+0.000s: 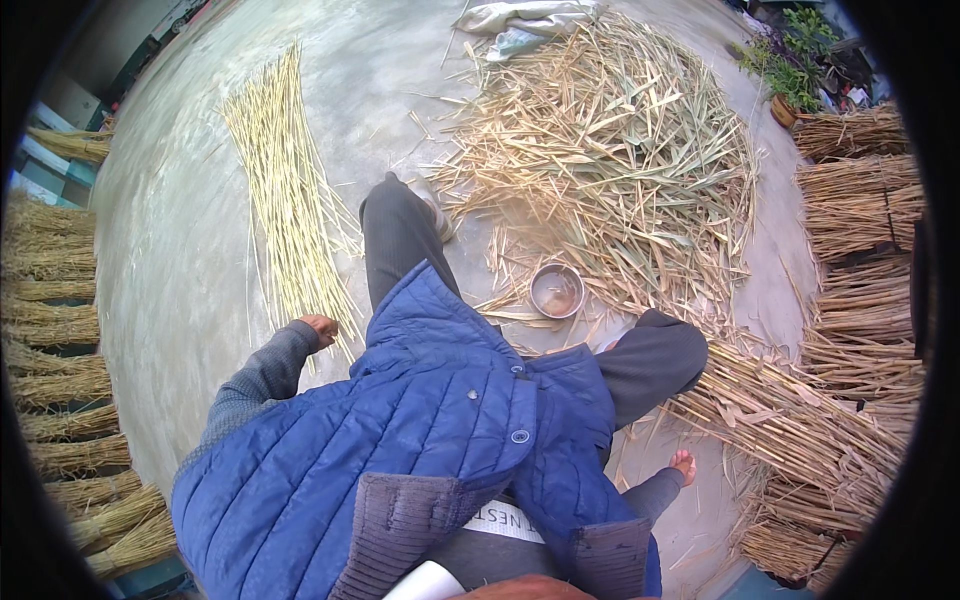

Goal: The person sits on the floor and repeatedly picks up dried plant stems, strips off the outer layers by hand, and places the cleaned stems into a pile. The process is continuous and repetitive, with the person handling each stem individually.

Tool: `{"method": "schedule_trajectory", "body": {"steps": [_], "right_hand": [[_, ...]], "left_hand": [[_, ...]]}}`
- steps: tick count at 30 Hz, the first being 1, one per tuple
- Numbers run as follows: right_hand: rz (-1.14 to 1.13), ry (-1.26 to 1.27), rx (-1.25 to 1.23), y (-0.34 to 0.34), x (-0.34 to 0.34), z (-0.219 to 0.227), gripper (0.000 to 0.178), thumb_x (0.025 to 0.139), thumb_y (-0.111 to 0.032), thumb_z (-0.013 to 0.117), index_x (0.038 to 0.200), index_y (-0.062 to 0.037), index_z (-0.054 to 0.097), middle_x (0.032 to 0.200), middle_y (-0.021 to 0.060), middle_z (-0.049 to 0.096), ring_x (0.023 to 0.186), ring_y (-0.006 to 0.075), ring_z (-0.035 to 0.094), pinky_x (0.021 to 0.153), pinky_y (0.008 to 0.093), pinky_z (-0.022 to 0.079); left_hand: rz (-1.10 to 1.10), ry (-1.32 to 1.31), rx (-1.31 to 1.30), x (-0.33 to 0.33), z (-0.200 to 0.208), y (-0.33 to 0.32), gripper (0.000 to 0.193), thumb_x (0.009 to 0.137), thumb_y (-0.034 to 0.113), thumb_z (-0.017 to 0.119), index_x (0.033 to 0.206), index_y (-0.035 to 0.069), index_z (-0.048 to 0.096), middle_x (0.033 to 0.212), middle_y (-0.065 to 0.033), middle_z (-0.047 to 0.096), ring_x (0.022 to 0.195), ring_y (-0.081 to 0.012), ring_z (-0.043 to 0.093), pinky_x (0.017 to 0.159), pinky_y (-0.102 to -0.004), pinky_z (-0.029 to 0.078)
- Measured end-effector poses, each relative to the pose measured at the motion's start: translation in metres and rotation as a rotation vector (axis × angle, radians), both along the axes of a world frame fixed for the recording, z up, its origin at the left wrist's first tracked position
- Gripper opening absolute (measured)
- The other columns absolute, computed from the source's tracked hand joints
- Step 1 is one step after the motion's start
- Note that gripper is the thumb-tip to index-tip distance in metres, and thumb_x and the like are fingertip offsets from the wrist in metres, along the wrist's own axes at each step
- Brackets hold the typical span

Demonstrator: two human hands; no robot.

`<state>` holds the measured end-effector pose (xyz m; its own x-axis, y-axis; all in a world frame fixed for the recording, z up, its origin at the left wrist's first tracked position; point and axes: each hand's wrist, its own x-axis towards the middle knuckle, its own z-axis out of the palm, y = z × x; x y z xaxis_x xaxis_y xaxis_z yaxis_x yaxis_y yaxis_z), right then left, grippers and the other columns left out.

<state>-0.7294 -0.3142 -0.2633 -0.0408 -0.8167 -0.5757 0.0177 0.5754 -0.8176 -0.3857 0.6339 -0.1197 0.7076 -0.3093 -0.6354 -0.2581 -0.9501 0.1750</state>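
Note:
My left hand [320, 328] reaches out to my left in a grey knit sleeve. Its fingers are curled at the near ends of a long row of straight pale stalks [285, 200] laid on the concrete floor; whether it grips one is unclear. My right hand [683, 465] is low at my right side, just short of a pile of brown straw bundles [790, 420], with nothing visible in it. I wear a blue quilted vest [430, 430] and dark trousers.
A big heap of dry husks and leaves [610, 150] lies ahead, with a small metal bowl [557, 290] at its near edge. Tied straw bundles are stacked along the left [60, 330] and right [860, 200]. A potted plant [785, 75] stands far right, a white sack [520, 20] at the back.

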Motion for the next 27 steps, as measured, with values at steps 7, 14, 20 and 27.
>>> {"method": "schedule_trajectory", "body": {"steps": [7, 14, 20, 27], "right_hand": [[0.138, 0.211, 0.075, 0.109, -0.053, -0.035, 0.015, 0.092, -0.018, 0.062, 0.098, -0.0051, 0.06, 0.082, 0.009, 0.068, 0.065, 0.019, 0.068, 0.053, 0.029, 0.056], [0.186, 0.129, -0.067, 0.131, -0.035, -0.025, 0.007, 0.095, -0.01, 0.06, 0.101, -0.007, 0.059, 0.08, 0.0092, 0.067, 0.064, 0.019, 0.067, 0.05, 0.0278, 0.054], [0.258, 0.024, 0.036, 0.13, -0.03, -0.055, 0.011, 0.095, -0.01, 0.06, 0.105, -0.0056, 0.06, 0.083, 0.0102, 0.069, 0.063, 0.018, 0.067, 0.049, 0.0286, 0.055], [0.276, 0.153, 0.091, 0.17, -0.033, -0.07, 0.008, 0.095, -0.011, 0.06, 0.096, -0.0039, 0.063, 0.079, 0.0112, 0.069, 0.06, 0.0188, 0.067, 0.048, 0.0288, 0.056]], "left_hand": [[-0.078, 0.106, -0.104, 0.024, -0.029, -0.017, 0.025, 0.08, 0.022, 0.067, 0.101, 0.007, 0.071, 0.087, -0.0125, 0.072, 0.085, -0.031, 0.07, 0.075, -0.0392, 0.055], [-0.064, 0.063, -0.24, 0.051, -0.053, -0.051, 0.026, 0.08, 0.022, 0.068, 0.1, 0.006, 0.07, 0.089, -0.0138, 0.071, 0.086, -0.0307, 0.07, 0.076, -0.0388, 0.055], [-0.061, 0.112, -0.251, 0.045, -0.06, -0.063, 0.028, 0.08, 0.024, 0.07, 0.101, 0.005, 0.071, 0.093, -0.0156, 0.073, 0.091, -0.0332, 0.07, 0.08, -0.0405, 0.055], [-0.079, 0.136, -0.168, 0.04, -0.049, -0.06, 0.03, 0.079, 0.026, 0.07, 0.1, 0.005, 0.071, 0.096, -0.0161, 0.073, 0.095, -0.0337, 0.069, 0.082, -0.0409, 0.055]]}}
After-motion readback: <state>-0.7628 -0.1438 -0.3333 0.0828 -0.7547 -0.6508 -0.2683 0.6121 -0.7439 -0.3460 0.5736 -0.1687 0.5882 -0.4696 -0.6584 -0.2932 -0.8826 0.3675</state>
